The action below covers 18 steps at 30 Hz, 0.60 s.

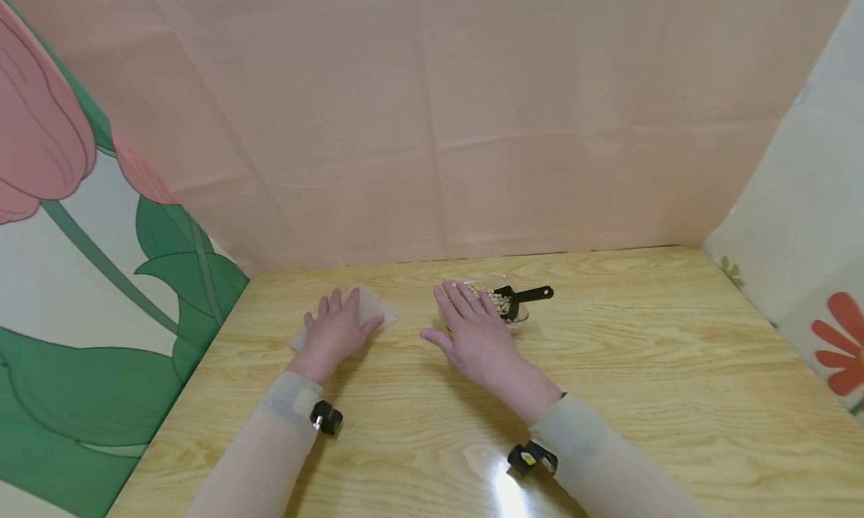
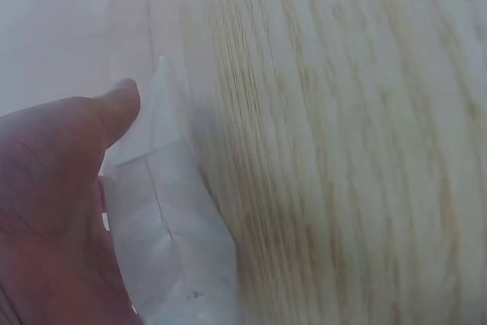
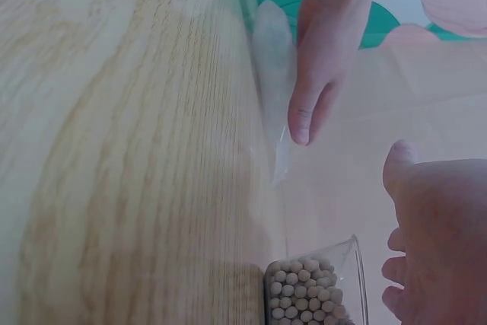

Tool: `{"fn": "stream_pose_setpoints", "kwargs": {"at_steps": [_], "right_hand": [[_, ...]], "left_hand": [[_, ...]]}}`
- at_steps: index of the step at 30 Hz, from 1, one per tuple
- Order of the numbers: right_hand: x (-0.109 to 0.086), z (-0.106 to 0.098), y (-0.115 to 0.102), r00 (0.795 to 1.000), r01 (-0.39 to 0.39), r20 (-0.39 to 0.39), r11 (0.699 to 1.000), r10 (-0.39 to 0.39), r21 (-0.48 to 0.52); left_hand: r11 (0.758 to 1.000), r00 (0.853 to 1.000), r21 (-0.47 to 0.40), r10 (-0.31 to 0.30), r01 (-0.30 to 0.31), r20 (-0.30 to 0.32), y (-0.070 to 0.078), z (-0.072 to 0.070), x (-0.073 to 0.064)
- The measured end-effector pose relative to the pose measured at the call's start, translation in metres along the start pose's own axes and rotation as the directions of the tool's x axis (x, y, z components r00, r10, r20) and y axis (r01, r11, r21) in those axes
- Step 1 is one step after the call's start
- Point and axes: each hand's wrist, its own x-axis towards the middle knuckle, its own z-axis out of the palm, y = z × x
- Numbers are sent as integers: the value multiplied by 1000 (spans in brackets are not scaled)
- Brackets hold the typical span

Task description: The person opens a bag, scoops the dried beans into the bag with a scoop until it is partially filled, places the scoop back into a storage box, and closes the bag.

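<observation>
A small dark mark (image 2: 195,294) sits near one end of a whitish, translucent bag (image 1: 373,306), too small to read; the black camera on the right wrist (image 1: 533,458) carries a little yellow patch, likewise illegible. The bag lies flat on the wood-grain surface (image 1: 405,443), left of centre toward the back, with a crease running along it; its contents cannot be made out. To its right, well apart from it, stands a clear, straight-walled container (image 3: 361,283) holding many round, pale beads (image 3: 304,294). A black scoop (image 1: 533,294) rests in the container among the beads, its handle reaching out over the right-hand side. The left hand (image 1: 335,329) is spread over the bag, thumb held away from the fingers and pinching nothing; whether the palm touches the bag, I cannot tell. The right hand (image 1: 481,342) is also spread, its fingers straight and its thumb out to the side, just beside the container with a gap between fingertips and clear wall. Behind the surface hangs a creased pink sheet (image 1: 432,128), with a tulip-patterned panel (image 1: 47,113) at the left.
</observation>
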Motion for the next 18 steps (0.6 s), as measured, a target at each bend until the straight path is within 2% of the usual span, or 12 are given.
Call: {"fn": "stream_pose_setpoints", "kwargs": {"at_steps": [12, 18], "right_hand": [[2, 1, 0, 1000, 1, -10, 999, -1, 36], [2, 3, 3, 1000, 10, -23, 999, -9, 34]], "left_hand": [[1000, 1000, -30, -5, 5, 14, -5, 3, 1], [999, 1000, -40, 10, -10, -8, -5, 3, 2]]}}
